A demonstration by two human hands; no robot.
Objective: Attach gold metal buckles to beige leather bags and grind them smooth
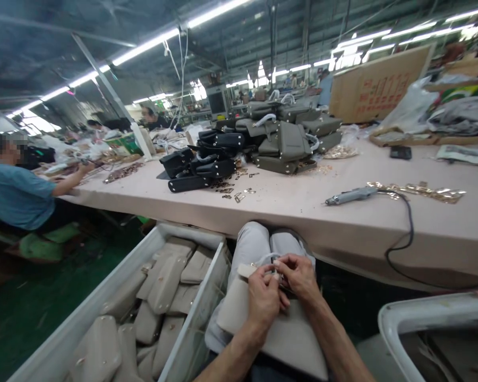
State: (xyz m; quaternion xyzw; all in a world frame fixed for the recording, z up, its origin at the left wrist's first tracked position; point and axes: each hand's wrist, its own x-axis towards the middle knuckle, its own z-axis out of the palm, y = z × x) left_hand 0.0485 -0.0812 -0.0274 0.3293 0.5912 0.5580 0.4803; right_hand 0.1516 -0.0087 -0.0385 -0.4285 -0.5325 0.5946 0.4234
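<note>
L hand, R hand pinched close on bag nr handle, exact bit unclear. Bag prob. mid-work; driver idle; crate bags' status unclear.

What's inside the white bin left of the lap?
Beige handbags, heaped at different angles. The upper ones hide the floor of the white bin and anything beneath them.
</note>
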